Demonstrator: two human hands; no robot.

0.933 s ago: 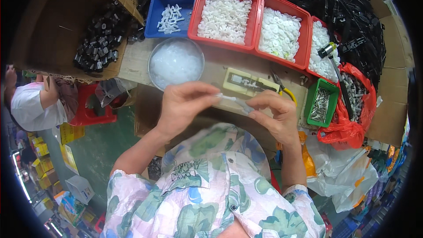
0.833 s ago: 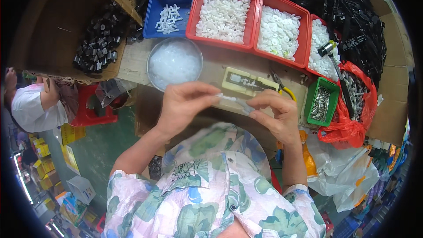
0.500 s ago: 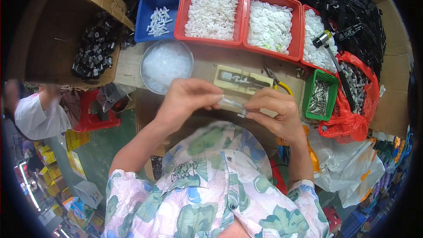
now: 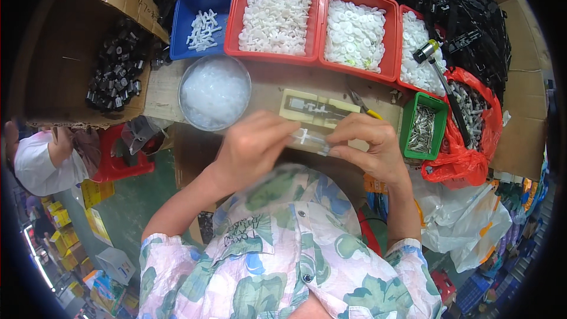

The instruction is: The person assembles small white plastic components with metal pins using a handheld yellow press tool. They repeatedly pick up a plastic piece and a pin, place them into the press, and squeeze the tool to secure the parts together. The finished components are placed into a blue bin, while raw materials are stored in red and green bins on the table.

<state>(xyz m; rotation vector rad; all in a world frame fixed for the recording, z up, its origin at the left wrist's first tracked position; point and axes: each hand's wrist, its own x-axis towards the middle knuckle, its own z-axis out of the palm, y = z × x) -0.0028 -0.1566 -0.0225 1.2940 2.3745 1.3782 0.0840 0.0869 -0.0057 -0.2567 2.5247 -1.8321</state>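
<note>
My left hand, slightly blurred, pinches one end of a small translucent plastic piece with a white part showing in it. My right hand grips its other end between thumb and fingers. I hold the piece in front of my chest, just on the near side of a cream block fixture. White plastic parts and a thin rod lie in the fixture's slot. My fingertips hide both ends of the held piece. Behind my right hand lie yellow-handled pliers.
A round bowl holds clear plastic pieces. Behind stand a blue bin and red bins with white parts. On the right are a green bin of metal pins, a hammer and a red bag. A cardboard box stands left.
My left hand has turned and its fingers have bunched over the end of the translucent piece. My right hand keeps its grip. The whole view has shifted slightly.
</note>
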